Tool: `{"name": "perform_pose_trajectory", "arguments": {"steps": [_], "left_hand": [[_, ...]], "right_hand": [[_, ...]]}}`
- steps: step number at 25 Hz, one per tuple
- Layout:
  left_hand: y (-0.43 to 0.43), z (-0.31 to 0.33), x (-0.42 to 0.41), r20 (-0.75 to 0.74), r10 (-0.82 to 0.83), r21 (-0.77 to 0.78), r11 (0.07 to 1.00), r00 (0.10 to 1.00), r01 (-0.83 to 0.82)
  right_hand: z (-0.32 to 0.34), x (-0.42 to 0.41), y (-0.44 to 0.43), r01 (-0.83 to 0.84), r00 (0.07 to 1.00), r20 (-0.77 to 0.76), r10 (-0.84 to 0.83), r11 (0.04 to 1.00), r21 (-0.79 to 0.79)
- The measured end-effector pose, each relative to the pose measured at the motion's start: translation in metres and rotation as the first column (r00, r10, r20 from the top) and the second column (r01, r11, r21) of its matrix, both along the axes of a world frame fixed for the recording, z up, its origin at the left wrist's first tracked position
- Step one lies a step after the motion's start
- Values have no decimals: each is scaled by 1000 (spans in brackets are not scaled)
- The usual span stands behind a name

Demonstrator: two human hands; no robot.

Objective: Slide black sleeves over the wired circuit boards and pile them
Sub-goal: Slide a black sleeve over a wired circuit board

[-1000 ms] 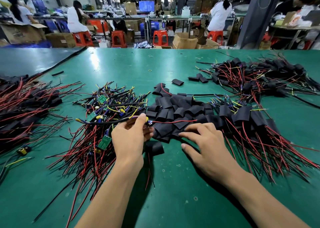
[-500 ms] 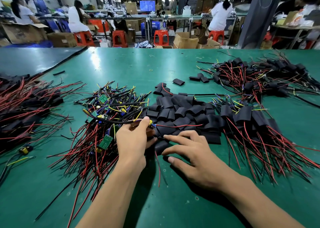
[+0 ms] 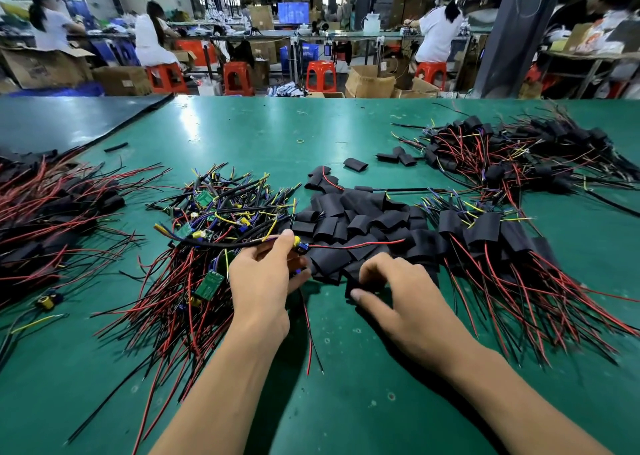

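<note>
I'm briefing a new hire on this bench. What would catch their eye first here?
Probably the two hands at near centre: the left hand grips a wired board, and the right hand pinches a black sleeve. Behind them lies a heap of loose black sleeves, with a tangle of bare boards and red-black wires to its left and a sleeved pile to its right.

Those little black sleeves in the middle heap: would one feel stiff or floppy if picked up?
Probably soft and light: the black sleeves lie flattened and slumped over each other. Likely not apt to roll, since most sit flat on the green table. The right hand seems to pinch one with just fingertips, suggesting little weight.
</note>
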State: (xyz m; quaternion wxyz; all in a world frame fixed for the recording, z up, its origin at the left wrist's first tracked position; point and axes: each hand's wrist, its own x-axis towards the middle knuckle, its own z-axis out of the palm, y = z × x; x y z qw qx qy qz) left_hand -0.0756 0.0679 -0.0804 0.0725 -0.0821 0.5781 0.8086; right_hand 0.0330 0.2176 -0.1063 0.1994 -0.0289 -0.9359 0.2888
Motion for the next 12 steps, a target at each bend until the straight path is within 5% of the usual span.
{"name": "perform_pose_trajectory", "arguments": {"steps": [3,6,8,12], "left_hand": [[-1,2,-3,-14,17,68,998,1000,-16],[-2,3,-3,-29,18,96,995,999,-15],[-2,2,-3,-33,24,102,995,999,-21],[-1,3,-2,-44,25,104,994,999,-21]], "right_hand": [[3,-5,10,144,969,-115,-219,876,-461],[9,-8,23,118,937,-102,-335,577,-808],[13,-9,29,83,930,-98,-355,460,-884],[17,-9,30,61,920,-92,-380,371,-927]]}}
